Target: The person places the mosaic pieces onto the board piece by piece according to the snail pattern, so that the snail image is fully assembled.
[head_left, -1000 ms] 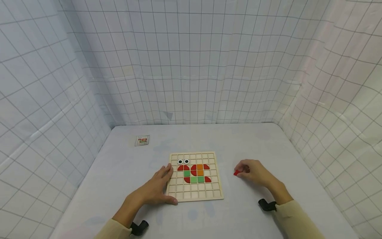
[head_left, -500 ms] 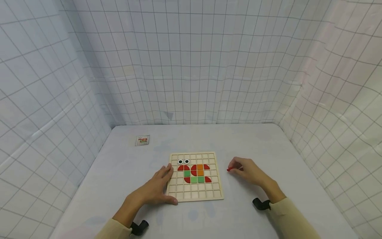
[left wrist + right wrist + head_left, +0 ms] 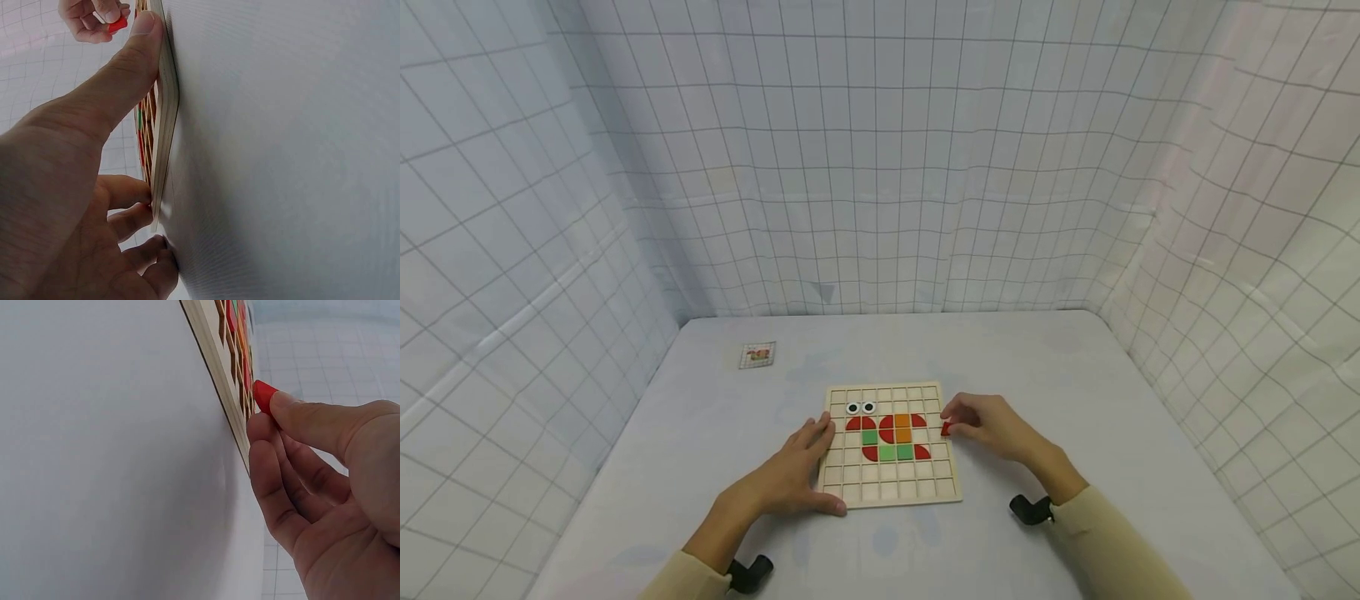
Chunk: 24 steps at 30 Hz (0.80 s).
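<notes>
A light wooden grid board (image 3: 889, 492) lies flat on the white table, with red, orange and green pieces and two round eye pieces (image 3: 861, 408) set in its cells. My left hand (image 3: 793, 468) rests at its near-left corner: the thumb touches the front rim and the fingers lie along the left edge. Just over the right edge, my right hand (image 3: 994, 427) pinches a small red piece (image 3: 264, 396) between thumb and fingers. Its visible part looks triangular in the head view; the fingers cover the remainder.
A small picture card (image 3: 757, 355) with a similar coloured pattern lies at the back left of the table (image 3: 1030, 350). White grid-patterned curtains (image 3: 895, 167) enclose the back and both sides.
My right hand has moved left with the red piece, from the table right of the board to the board's right edge. The left hand and board have stayed in place.
</notes>
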Available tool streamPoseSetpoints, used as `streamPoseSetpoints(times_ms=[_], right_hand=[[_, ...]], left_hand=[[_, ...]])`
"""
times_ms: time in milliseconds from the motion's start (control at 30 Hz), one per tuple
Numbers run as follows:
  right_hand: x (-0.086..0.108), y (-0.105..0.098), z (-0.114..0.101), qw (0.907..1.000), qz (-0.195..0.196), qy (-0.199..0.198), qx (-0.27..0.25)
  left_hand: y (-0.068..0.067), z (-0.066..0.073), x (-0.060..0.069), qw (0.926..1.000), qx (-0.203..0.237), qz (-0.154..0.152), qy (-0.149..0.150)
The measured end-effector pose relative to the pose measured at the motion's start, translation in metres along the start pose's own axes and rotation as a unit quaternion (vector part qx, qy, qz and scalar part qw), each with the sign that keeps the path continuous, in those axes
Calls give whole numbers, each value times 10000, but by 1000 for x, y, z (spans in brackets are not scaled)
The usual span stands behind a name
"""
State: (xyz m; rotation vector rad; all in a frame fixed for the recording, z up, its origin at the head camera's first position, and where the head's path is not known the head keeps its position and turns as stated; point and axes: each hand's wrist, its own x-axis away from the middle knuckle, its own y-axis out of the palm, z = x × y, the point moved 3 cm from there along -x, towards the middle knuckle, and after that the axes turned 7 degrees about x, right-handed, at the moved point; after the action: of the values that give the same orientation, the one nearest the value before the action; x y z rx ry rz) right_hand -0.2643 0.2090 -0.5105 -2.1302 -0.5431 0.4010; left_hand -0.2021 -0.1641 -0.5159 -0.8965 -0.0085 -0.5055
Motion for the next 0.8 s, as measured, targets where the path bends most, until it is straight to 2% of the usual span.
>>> streamPoseSetpoints(times_ms=[467, 800], right_hand=[[-21, 17, -15, 9998, 9, 44, -188], [-26, 21, -19, 10000, 6, 46, -59]], left_hand=[[2, -3, -1, 10000, -5, 16, 20], [1, -2, -1, 10000, 19, 20, 58]])
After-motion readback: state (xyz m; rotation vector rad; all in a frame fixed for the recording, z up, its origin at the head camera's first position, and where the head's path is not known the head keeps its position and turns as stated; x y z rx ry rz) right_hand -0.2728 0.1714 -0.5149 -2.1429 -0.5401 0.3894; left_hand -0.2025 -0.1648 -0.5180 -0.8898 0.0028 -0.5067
